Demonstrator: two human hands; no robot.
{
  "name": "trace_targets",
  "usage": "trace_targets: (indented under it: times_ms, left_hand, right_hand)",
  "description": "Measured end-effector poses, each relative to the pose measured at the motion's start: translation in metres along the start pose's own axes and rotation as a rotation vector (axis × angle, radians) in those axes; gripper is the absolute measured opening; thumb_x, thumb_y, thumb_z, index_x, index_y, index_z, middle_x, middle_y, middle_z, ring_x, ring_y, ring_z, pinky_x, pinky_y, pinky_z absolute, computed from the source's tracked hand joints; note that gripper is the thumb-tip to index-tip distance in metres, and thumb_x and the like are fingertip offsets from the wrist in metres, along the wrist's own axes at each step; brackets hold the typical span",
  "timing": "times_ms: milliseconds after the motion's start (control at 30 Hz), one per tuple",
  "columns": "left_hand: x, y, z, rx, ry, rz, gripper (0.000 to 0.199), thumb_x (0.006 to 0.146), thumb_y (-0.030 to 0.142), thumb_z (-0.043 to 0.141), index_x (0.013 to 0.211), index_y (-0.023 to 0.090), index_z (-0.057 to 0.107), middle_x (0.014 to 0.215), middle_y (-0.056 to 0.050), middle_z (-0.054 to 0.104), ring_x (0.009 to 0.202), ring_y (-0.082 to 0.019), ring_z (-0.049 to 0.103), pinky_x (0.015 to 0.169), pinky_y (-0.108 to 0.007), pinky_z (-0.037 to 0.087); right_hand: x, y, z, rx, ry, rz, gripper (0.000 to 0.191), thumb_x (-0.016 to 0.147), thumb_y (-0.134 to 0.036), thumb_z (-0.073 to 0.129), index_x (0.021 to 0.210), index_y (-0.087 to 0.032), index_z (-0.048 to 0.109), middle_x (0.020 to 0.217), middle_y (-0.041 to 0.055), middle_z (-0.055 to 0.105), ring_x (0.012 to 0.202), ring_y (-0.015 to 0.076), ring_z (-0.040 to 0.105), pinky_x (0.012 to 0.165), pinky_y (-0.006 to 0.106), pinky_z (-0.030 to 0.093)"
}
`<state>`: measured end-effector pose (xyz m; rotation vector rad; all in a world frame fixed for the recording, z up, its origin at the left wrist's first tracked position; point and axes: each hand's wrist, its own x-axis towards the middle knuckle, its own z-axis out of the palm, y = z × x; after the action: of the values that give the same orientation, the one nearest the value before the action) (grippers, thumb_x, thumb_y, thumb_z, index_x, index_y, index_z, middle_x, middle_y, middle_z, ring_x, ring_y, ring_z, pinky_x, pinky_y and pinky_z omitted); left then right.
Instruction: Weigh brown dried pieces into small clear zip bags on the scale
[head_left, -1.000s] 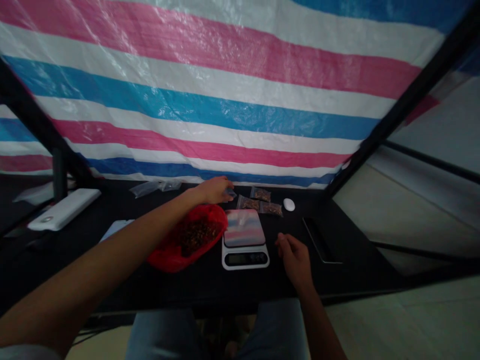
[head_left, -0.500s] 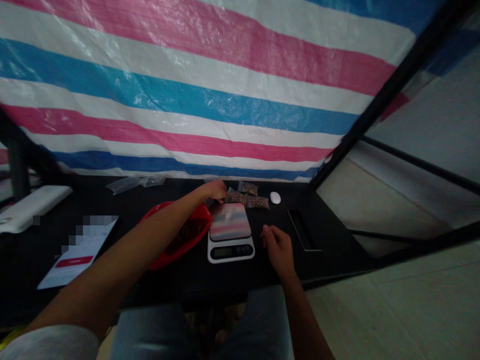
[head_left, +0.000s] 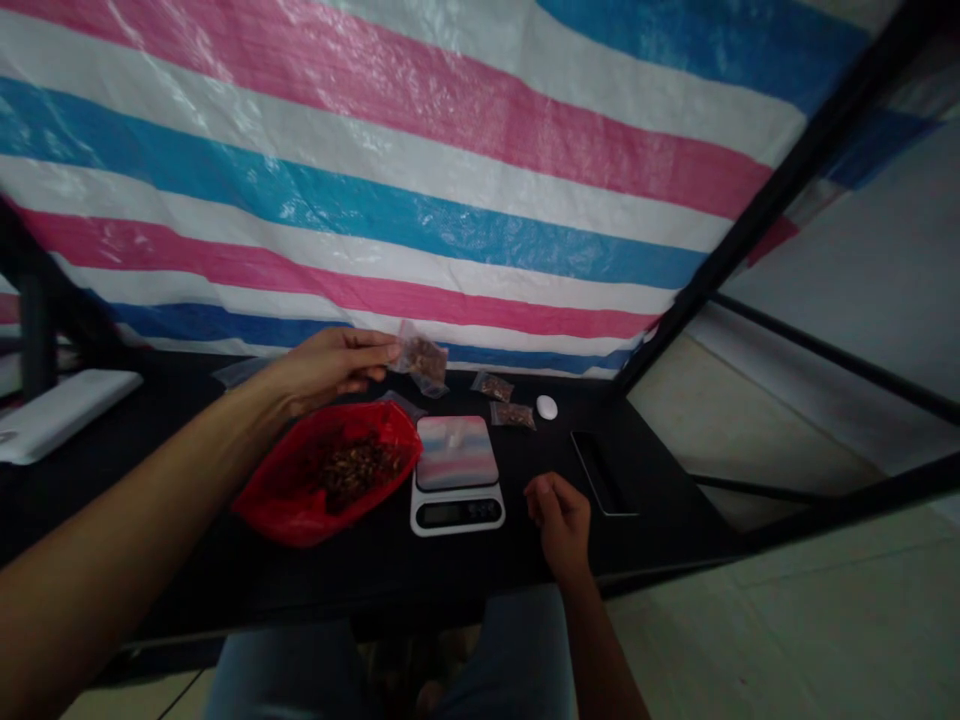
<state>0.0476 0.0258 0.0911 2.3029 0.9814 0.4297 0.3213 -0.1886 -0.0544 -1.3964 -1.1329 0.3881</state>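
Pinched in the fingers of my left hand (head_left: 337, 360) is a small clear zip bag (head_left: 424, 360) of brown bits, raised above the back of the table. Below that hand lies an open red bag (head_left: 259, 492) with loose brown, dried-looking pieces (head_left: 360, 468) inside. To its right stands a white kitchen scale (head_left: 457, 455) with a shiny plate; I cannot read its display. My right hand (head_left: 561, 515) rests on the table right of the scale, fingers curled, with nothing visible in them. Two filled zip bags (head_left: 513, 416) lie behind the scale.
A white oval object (head_left: 547, 407) and a dark-screened phone or tablet (head_left: 602, 473) lie on the right. Flat clear plastic bags (head_left: 244, 372) lie at the back left, near a long white object (head_left: 71, 412). A striped plastic sheet (head_left: 375, 210) hangs behind the black table.
My left hand has picked up a filled zip bag from the group behind the scale and moved it left and up. The red bag's contents now show. My right hand stays beside the scale.
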Motion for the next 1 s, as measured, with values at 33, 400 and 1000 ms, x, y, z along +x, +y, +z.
trace_targets:
  times_ms: [33, 400, 1000]
  left_hand:
    - [-0.017, -0.001, 0.000, -0.159, 0.031, -0.086, 0.053, 0.102, 0.053, 0.038, 0.123, 0.012, 0.063, 0.084, -0.008, 0.069, 0.062, -0.012, 0.052, 0.052, -0.025, 0.038]
    - [-0.126, 0.032, 0.087, -0.724, -0.315, -0.244, 0.053, 0.077, 0.073, 0.073, 0.076, 0.020, 0.066, 0.070, 0.000, 0.063, 0.053, -0.011, 0.053, 0.048, -0.024, 0.037]
    - [-0.131, 0.018, 0.117, -0.809, -0.533, -0.233, 0.033, 0.083, 0.046, 0.074, 0.082, 0.016, 0.062, 0.074, 0.002, 0.060, 0.064, -0.011, 0.053, 0.058, -0.024, 0.039]
  right_hand:
    - [-0.003, -0.001, 0.000, -0.002, 0.031, -0.031, 0.049, 0.097, -0.058, 0.054, 0.067, -0.020, 0.063, 0.051, -0.0025, 0.049, 0.046, 0.0125, 0.042, 0.048, 0.027, 0.032]
    - [-0.057, -0.072, 0.061, 0.156, -0.529, 0.112, 0.045, 0.098, -0.056, 0.057, 0.071, -0.020, 0.057, 0.061, -0.0021, 0.052, 0.056, 0.0118, 0.046, 0.054, 0.025, 0.033]
    - [-0.073, -0.071, 0.072, 0.090, -0.664, 0.069, 0.024, 0.095, -0.023, 0.045, 0.071, -0.020, 0.047, 0.066, -0.0044, 0.048, 0.061, 0.0099, 0.042, 0.058, 0.023, 0.031]
